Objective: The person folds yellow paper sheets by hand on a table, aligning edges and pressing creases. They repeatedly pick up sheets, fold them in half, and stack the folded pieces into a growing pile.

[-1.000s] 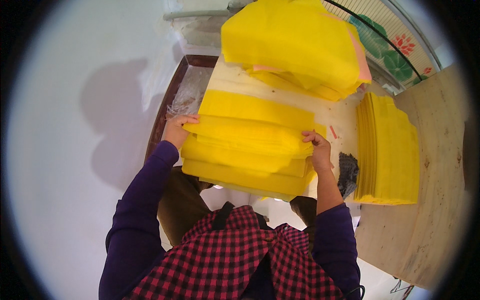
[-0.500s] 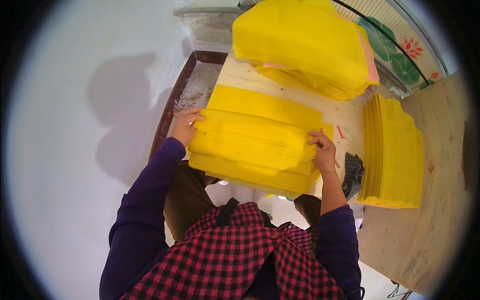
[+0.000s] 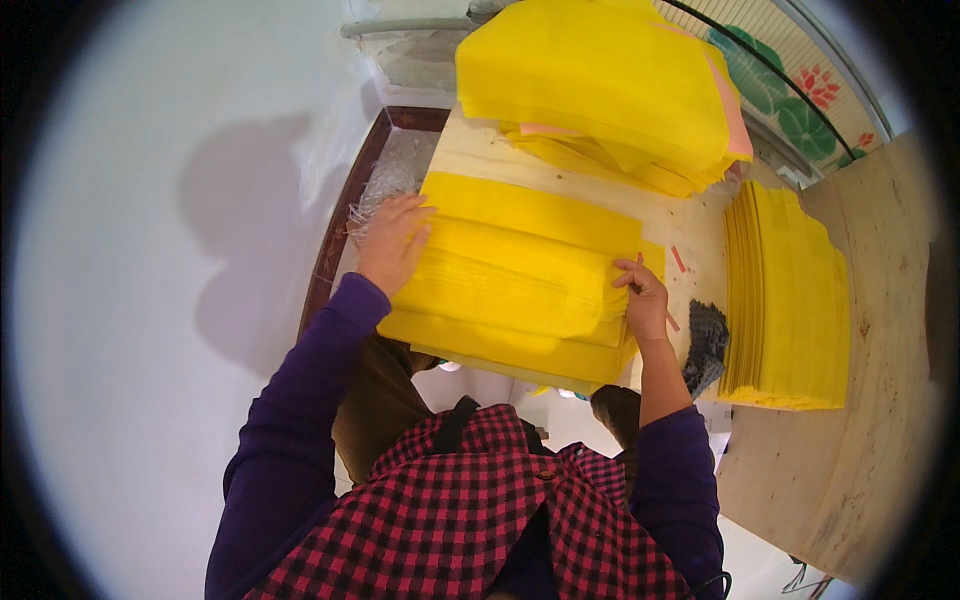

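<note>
While the two hands are well apart, a layered pile of yellow sheets [image 3: 510, 275] sits right between them. The left hand [image 3: 397, 245] is just laid over the pile's left edge, fingers stretched out, not gripping. The right hand [image 3: 645, 300] has its fingers curled at the right edge, but honestly can't tell if it's pinching anything. Just right of that hand there's a dark grey cloth [image 3: 706, 345], then a tall yellow stack [image 3: 795, 300]. Beyond both hands, a bigger yellow heap [image 3: 590, 75] with pinkish bits.
</note>
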The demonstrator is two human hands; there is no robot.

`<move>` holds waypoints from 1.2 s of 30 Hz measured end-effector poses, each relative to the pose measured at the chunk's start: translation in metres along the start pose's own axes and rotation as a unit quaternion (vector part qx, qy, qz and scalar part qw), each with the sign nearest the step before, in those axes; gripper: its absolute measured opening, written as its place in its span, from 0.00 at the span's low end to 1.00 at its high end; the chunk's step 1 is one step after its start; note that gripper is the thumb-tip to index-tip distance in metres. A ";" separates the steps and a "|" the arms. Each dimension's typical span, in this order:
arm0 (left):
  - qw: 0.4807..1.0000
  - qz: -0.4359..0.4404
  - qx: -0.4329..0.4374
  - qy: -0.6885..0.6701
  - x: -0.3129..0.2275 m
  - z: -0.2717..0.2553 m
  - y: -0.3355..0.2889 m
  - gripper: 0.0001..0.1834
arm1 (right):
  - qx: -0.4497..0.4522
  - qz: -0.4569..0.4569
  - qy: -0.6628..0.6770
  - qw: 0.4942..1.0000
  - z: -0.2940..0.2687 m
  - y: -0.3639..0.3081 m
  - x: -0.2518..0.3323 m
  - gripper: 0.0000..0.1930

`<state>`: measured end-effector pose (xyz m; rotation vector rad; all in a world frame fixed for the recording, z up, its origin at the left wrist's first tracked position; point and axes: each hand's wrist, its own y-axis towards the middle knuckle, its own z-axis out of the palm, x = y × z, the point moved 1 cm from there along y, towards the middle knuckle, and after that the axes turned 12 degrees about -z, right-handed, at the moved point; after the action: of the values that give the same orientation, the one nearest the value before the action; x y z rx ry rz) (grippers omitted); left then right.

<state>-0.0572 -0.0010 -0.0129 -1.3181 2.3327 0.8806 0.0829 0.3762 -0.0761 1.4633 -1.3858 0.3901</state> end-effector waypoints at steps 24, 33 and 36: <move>0.980 -0.016 0.136 0.143 -0.057 0.077 -0.021 0.27 | -0.138 0.147 0.099 0.974 -0.018 -0.028 0.017 0.16; 0.983 -0.009 0.112 0.147 -0.055 0.078 -0.022 0.26 | -0.044 0.059 -0.061 0.995 0.019 -0.032 0.041 0.31; 0.980 -0.021 0.119 0.156 -0.056 0.078 -0.023 0.26 | 0.005 0.035 -0.126 0.991 0.021 -0.033 0.046 0.32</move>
<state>-0.0099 0.0777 -0.0493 -1.4820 2.5331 0.3847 0.1167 0.3279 -0.0625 1.5134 -1.6401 0.2625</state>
